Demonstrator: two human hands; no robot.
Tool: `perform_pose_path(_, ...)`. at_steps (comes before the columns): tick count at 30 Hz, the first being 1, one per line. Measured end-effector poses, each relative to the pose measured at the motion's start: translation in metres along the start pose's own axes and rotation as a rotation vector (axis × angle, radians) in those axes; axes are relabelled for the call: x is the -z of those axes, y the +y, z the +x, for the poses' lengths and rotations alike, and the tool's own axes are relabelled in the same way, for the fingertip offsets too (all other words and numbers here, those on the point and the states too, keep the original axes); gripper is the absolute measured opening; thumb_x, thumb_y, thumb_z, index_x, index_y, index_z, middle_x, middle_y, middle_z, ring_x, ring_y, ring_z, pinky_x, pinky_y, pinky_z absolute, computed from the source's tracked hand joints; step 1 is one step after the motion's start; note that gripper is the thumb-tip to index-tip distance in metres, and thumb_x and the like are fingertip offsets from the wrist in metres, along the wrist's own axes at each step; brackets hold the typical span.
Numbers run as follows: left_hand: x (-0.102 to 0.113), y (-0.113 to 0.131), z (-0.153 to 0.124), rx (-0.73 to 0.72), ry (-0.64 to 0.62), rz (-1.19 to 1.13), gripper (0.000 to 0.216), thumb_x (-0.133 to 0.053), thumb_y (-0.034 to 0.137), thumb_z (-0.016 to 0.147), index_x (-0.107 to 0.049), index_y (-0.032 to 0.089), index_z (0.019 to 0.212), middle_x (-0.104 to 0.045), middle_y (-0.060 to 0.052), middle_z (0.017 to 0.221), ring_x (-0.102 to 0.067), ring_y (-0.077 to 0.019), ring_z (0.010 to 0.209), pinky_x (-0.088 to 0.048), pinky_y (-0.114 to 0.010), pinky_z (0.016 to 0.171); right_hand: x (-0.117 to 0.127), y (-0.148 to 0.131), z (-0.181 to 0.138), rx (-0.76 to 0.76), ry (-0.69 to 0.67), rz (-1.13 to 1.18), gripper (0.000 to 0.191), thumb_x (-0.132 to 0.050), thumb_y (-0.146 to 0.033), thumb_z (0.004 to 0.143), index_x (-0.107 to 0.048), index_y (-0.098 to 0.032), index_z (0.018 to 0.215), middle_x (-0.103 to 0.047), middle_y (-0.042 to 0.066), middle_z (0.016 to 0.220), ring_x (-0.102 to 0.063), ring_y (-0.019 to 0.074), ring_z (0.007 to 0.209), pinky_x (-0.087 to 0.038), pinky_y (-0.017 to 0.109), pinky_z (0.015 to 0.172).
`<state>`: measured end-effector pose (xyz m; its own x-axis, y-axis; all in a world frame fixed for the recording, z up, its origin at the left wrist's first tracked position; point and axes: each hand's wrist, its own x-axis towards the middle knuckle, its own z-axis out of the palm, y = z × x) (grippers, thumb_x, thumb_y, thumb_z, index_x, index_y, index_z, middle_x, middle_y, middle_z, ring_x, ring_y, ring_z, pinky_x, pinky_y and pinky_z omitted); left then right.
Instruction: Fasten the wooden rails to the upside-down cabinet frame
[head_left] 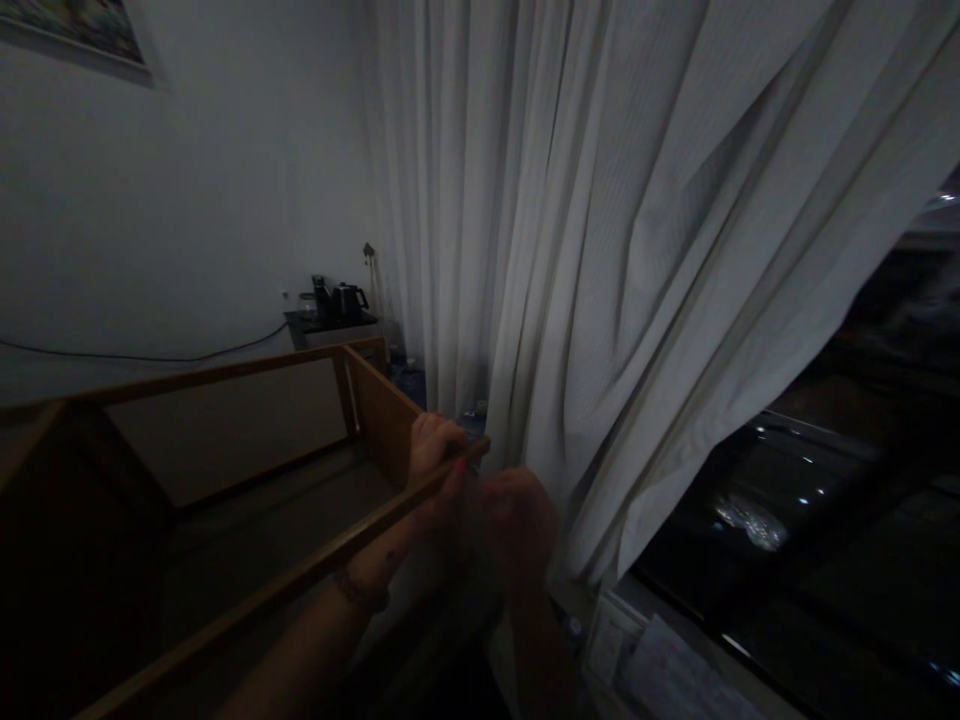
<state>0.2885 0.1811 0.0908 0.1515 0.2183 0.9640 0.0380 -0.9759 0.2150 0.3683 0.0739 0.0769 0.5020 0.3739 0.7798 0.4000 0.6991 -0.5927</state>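
Note:
An open wooden cabinet frame [285,590] with brown rails and pale inner panels fills the lower left. My left hand [439,465], with a bracelet at the wrist, is wrapped around the frame's right corner, thumb on the near rail and fingers over the side. Just right of that corner, apart from the rail, my right hand [521,515] is raised with its fingers curled in. It is dim and smeared, and whatever its fingers may hold cannot be made out.
Long white curtains [600,300] hang just beyond my hands, beside a dark window [810,520]. A black kettle [349,300] stands on a small cabinet [300,325] at the back. A cable [150,357] runs along the wall. Papers [675,675] lie at lower right.

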Motion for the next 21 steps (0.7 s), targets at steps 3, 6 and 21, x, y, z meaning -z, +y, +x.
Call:
perform_pose_path(3,0.001,0.0,0.001,0.005,0.017,-0.005,0.035,-0.033,0.048,0.095,-0.049,0.023,0.077,-0.048,-0.001,0.068,-0.046,-0.0207,0.072,-0.039,-0.038,0.072,-0.006,-0.002,0.004,-0.097,0.074,-0.072,0.044,-0.053,-0.053,0.094,-0.061,-0.02,0.065,-0.061,-0.002,0.057,-0.059,0.012,0.051,-0.045,0.022,0.05)
perform_pose_path(6,0.003,-0.001,0.0,0.003,-0.019,0.02,0.034,-0.031,0.049,0.095,-0.048,0.024,0.079,-0.048,-0.001,0.07,-0.046,-0.0212,0.074,-0.04,-0.039,0.075,-0.009,-0.009,0.007,-0.285,0.148,-0.049,0.04,-0.044,-0.05,0.098,-0.059,-0.02,0.076,-0.057,-0.005,0.053,-0.056,0.0102,0.045,-0.044,0.021,0.047)
perform_pose_path(21,0.002,-0.004,-0.002,0.005,-0.031,0.046,0.037,-0.027,0.051,0.096,-0.047,0.024,0.08,-0.049,-0.001,0.07,-0.047,-0.022,0.074,-0.039,-0.041,0.079,0.015,-0.011,-0.008,-0.15,-0.042,-0.227,0.02,-0.046,-0.032,0.099,-0.056,-0.024,0.114,-0.067,0.0,0.084,-0.066,0.014,0.077,-0.052,0.027,0.071)
